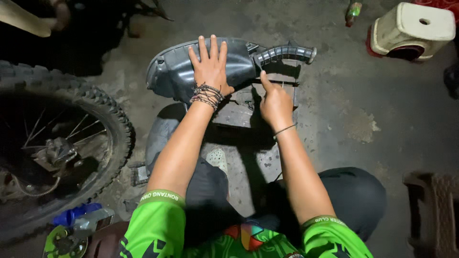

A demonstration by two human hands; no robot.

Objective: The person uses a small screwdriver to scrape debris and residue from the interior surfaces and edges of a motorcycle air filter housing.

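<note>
A dark grey plastic housing [201, 67], rounded like a shell with a raised lip along its edge, lies on the concrete floor [344, 105] at about 12 o'clock from the person. Its skin looks smooth and slightly glossy, dusted with grime. From its 3 o'clock end a ribbed, corrugated rubber hose [286, 53] juts out, ending in a round pale-rimmed mouth. The housing rests on a flat, scuffed metal block [239, 114] with worn grey faces.

The left hand [210, 67] lies flat on top of the housing, fingers spread wide and palm pressed down, gripping nothing; braided cord bracelets [205, 95] wrap its wrist. The right hand [275, 102] is loosely curled, index finger stretched toward 12 o'clock so its tip touches the housing where the hose begins; whether it holds anything in the curled fingers cannot be told.

At 9 o'clock stands a knobby motorcycle tyre [95, 114] with thin wire spokes. At 2 o'clock sits a pale square plastic stool [413, 28] with a hole in its top. At 7 o'clock a blue and grey tool [79, 217] lies by the person's green sleeve
</note>
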